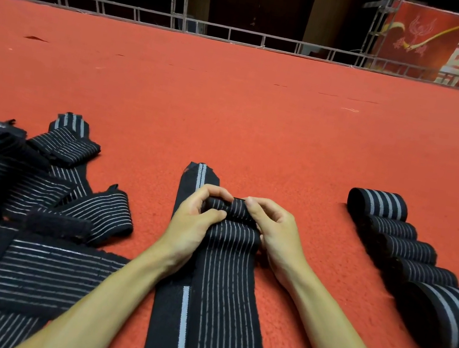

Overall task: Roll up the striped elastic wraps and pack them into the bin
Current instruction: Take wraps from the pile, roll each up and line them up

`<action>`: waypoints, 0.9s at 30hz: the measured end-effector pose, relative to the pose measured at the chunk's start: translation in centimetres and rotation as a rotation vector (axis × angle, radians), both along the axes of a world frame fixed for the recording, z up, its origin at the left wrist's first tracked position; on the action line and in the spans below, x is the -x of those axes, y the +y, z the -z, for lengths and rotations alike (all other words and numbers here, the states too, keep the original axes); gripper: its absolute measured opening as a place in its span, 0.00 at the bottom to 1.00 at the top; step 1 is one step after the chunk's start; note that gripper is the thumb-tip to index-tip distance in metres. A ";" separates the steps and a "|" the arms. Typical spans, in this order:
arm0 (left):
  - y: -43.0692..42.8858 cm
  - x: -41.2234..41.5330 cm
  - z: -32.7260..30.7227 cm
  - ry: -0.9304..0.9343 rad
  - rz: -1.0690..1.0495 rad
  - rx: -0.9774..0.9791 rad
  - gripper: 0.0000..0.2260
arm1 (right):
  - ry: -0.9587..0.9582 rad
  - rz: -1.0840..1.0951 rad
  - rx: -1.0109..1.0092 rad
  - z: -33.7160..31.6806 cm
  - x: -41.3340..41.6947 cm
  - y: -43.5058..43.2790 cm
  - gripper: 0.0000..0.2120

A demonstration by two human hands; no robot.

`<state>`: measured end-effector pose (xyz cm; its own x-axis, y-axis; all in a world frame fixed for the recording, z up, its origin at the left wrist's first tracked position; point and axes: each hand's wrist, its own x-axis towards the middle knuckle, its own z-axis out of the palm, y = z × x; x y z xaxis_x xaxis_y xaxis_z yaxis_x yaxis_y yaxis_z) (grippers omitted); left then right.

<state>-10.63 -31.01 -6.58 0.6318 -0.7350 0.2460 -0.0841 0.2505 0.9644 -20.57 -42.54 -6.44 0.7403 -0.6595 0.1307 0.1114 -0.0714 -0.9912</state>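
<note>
A striped elastic wrap [225, 302], black with thin pale lines, is lying flat on the red carpet [262, 118] in the middle of the view, running from the near edge away from the person, and its far end is sitting curled into a small tight roll [235, 206]. Both hands are gripping that roll: the left hand [193, 224] is holding its left end with fingers [214, 194] curled over the top and the thumb pressing at the front, and the right hand [275, 231] is holding its right end with fingers [256, 207] bent around it in the same way. A black strip with one broad grey stripe [182, 319] is lying under the wrap's left edge, and its far end is sticking out past the roll. Left of the wrap, a loose pile of unrolled striped wraps [30, 215] is sprawling across the carpet, pieces overlapping at odd angles. Right of the wrap and well apart from it, five rolled wraps [409, 257] are lying in a slanting row, each touching the next. Far beyond the wrap, a metal truss railing [246, 35] is edging the carpet, and a red banner with large white characters [446, 49] is standing behind the railing to the right.
</note>
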 end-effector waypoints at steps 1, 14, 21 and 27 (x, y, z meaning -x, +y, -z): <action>0.0 0.0 0.0 -0.006 0.009 0.003 0.14 | -0.008 0.004 -0.008 0.0 0.1 -0.1 0.08; -0.4 -0.1 0.5 0.031 0.096 -0.115 0.13 | -0.198 -0.093 -0.012 0.0 0.6 -0.6 0.15; -0.3 0.1 0.2 0.060 0.004 -0.034 0.04 | -0.198 -0.132 -0.023 0.5 0.0 -0.7 0.09; 0.1 0.0 0.1 0.054 0.080 0.046 0.12 | -0.044 -0.045 0.102 0.5 -0.3 0.0 0.19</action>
